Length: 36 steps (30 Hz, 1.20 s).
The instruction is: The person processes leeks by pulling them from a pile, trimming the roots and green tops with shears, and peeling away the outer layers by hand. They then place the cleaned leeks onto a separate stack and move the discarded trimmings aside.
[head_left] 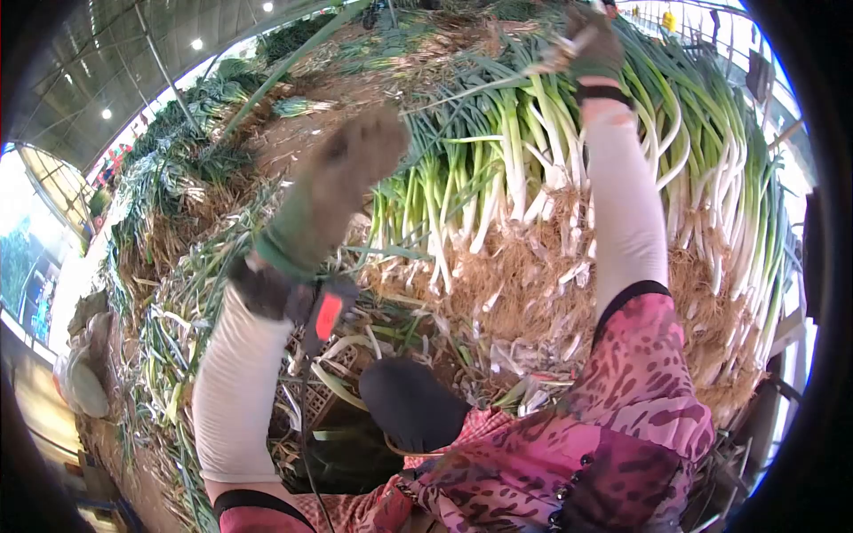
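My right hand, in a dirty green-and-brown work glove, reaches to the top of the pile. Its fingers are closed around the pale, ragged end of a green onion. A thin strand runs from there toward my left hand, which is gloved alike and smeared by motion, so its fingers do not show clearly. Under and between both arms lies a big heap of long green onions, white stalks and brown roots facing me, green tops pointing away.
Loose leaves and stalk scraps litter the left side and the ground near my dark-covered knee. A plastic crate sits partly under scraps. More onion heaps line the far left. A device with a red patch is on my left wrist.
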Motion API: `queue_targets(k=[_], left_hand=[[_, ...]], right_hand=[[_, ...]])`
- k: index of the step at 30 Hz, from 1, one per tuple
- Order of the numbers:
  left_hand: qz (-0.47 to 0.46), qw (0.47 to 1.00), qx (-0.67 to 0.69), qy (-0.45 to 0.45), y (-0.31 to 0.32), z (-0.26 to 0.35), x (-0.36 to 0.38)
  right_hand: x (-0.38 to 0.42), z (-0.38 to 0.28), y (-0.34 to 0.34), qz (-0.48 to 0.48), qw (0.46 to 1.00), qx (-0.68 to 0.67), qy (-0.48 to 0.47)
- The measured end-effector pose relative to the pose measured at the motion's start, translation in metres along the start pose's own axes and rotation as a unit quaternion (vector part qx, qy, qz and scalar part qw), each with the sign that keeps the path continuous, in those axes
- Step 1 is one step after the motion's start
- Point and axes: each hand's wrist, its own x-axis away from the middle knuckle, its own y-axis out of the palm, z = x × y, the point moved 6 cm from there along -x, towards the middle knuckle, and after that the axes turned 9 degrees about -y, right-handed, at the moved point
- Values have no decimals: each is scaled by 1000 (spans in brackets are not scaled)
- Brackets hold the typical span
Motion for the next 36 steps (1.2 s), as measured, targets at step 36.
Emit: queue_targets(k=[36], left_hand=[[518,706,360,-321,-103,38,368]], right_hand=[[502,-296,199,-682,650,-289,168]])
